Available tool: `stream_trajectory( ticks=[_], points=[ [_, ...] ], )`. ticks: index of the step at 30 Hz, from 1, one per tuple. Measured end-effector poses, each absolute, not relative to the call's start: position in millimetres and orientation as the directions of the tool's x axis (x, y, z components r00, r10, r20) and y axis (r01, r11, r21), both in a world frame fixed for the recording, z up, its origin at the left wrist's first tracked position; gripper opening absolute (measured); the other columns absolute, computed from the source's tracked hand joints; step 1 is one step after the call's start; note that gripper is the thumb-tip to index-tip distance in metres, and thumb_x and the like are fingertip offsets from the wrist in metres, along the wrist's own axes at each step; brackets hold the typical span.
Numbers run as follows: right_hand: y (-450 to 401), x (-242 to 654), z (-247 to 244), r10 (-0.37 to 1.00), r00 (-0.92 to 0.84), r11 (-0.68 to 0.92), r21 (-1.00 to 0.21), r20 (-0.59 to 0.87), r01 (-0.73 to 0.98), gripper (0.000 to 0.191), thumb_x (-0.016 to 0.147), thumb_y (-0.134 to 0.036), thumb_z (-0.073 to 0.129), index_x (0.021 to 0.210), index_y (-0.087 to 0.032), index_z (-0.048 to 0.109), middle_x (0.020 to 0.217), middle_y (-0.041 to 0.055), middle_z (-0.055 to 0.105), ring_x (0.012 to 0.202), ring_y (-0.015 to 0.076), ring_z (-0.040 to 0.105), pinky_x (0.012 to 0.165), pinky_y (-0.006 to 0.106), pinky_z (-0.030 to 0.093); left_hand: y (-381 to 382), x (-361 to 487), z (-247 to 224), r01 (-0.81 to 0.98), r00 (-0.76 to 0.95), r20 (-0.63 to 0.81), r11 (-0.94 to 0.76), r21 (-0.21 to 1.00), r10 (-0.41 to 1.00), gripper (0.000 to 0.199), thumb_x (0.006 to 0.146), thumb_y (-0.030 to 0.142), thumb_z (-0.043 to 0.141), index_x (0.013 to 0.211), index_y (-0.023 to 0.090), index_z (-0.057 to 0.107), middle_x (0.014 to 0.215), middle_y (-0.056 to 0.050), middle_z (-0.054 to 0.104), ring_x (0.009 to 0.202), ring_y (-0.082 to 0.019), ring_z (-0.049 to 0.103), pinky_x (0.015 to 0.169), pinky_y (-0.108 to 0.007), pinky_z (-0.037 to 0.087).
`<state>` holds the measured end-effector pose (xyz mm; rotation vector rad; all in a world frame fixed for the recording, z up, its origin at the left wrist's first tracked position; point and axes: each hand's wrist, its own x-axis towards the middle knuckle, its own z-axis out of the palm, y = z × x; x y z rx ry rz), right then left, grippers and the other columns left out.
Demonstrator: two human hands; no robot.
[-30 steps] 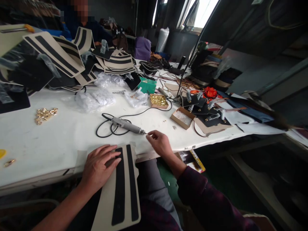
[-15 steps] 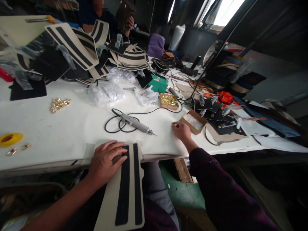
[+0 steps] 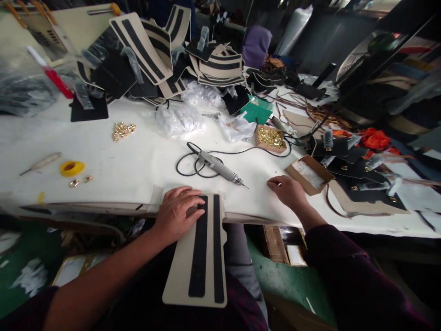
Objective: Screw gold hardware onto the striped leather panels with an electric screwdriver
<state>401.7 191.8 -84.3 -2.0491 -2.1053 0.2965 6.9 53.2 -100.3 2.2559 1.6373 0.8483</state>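
Note:
A beige panel with two black strips lies across the table's front edge, its lower end over my lap. My left hand rests on its upper end, fingers spread over the surface and thumb on the wider strip. On the tabletop, my right hand is closed with thumb and forefinger together; whatever they hold, if anything, is too small to make out. Just right of that hand stands a small cardboard box with a clear plastic bag inside. Between my hands, slightly farther back, lies a grey corded screwdriver, its bit pointing right.
Gold hardware fills another box; gold clasps lie in a pile at left. Nearby are yellow tape and an awl-like tool. Striped panels are heaped behind. Black pieces with gold fittings lie right.
The camera view has shifted, so the table items appear farther right. My left hand still rests on the panel, and my right hand remains closed beside the small box.

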Motion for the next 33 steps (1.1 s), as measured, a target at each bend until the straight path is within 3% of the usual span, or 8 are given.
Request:
stream_trajectory(
  ticks=[3,6,9,14,18,22,28,33],
  points=[
    [193.8,401.7,-82.9,0.994,-0.113,0.113,-0.173,0.009,0.978,0.03,0.094,-0.041,0.058,0.096,-0.024,0.083,0.109,0.0077,0.079,0.092,0.0247,0.07,0.071,0.032,0.045,52.9,7.0,-100.4,0.794,0.208,0.32,-0.351,0.496,0.924,0.015,0.093,0.029,0.073,0.107,0.031,0.076,0.133,0.0,0.076,0.134,-0.03,0.059,0.111,-0.052,0.043],
    [196.3,404.2,-79.3,0.993,-0.112,0.104,-0.229,-0.024,0.968,0.027,0.091,-0.041,0.064,0.095,-0.024,0.084,0.103,0.0066,0.08,0.087,0.0229,0.071,0.07,0.031,0.047,52.5,6.8,-100.8,0.79,0.213,0.327,-0.359,0.498,0.921,0.015,0.093,0.028,0.073,0.107,0.031,0.076,0.132,0.001,0.076,0.133,-0.03,0.059,0.111,-0.052,0.044],
    [203.1,406.7,-71.9,0.986,-0.087,0.039,-0.309,-0.142,0.95,0.024,0.086,-0.038,0.069,0.094,-0.022,0.085,0.081,0.0046,0.079,0.07,0.0195,0.069,0.064,0.028,0.048,52.6,6.3,-102.1,0.792,0.214,0.326,-0.358,0.494,0.921,0.015,0.094,0.03,0.071,0.108,0.031,0.076,0.133,0.001,0.076,0.134,-0.031,0.059,0.11,-0.053,0.045],
    [218.1,404.8,-58.6,0.963,-0.156,0.097,-0.257,-0.221,0.961,0.019,0.084,-0.033,0.071,0.087,-0.021,0.084,0.068,0.0023,0.075,0.06,0.0165,0.065,0.058,0.026,0.045,54.1,5.1,-104.8,0.792,0.219,0.324,-0.362,0.492,0.92,0.017,0.094,0.033,0.071,0.109,0.033,0.077,0.135,0.001,0.075,0.135,-0.032,0.059,0.112,-0.054,0.044],
    [215.4,398.6,-57.0,0.962,-0.22,0.198,-0.14,-0.16,0.97,0.017,0.091,-0.031,0.068,0.091,-0.022,0.083,0.09,0.0072,0.08,0.074,0.0198,0.068,0.065,0.028,0.042,54.0,5.0,-105.1,0.794,0.217,0.323,-0.36,0.49,0.921,0.016,0.094,0.033,0.07,0.108,0.032,0.077,0.134,0.001,0.076,0.134,-0.032,0.059,0.111,-0.054,0.044],
    [199.4,396.5,-66.7,0.963,-0.257,0.255,-0.029,-0.078,0.966,0.029,0.102,-0.033,0.053,0.099,-0.021,0.08,0.111,0.0114,0.077,0.089,0.0234,0.069,0.068,0.03,0.038,53.0,5.0,-105.5,0.79,0.222,0.335,-0.37,0.488,0.916,0.015,0.095,0.033,0.069,0.108,0.032,0.077,0.133,0.001,0.076,0.133,-0.032,0.06,0.109,-0.054,0.044],
    [185.0,401.4,-84.2,0.947,-0.304,0.299,0.062,0.104,0.952,0.033,0.106,-0.034,0.05,0.101,-0.021,0.079,0.103,0.0098,0.076,0.092,0.0221,0.068,0.068,0.03,0.034,53.0,4.6,-108.7,0.786,0.224,0.353,-0.383,0.485,0.908,0.016,0.094,0.032,0.07,0.109,0.033,0.076,0.134,0.001,0.076,0.133,-0.032,0.06,0.109,-0.054,0.044],
    [187.2,399.8,-85.5,0.95,-0.292,0.289,0.05,0.111,0.956,0.029,0.104,-0.032,0.052,0.1,-0.021,0.079,0.104,0.0088,0.077,0.09,0.0224,0.069,0.069,0.03,0.036,53.5,5.0,-107.1,0.79,0.221,0.346,-0.376,0.485,0.912,0.015,0.095,0.031,0.07,0.108,0.032,0.076,0.134,0.0,0.076,0.133,-0.032,0.059,0.109,-0.054,0.044]
  ],
)
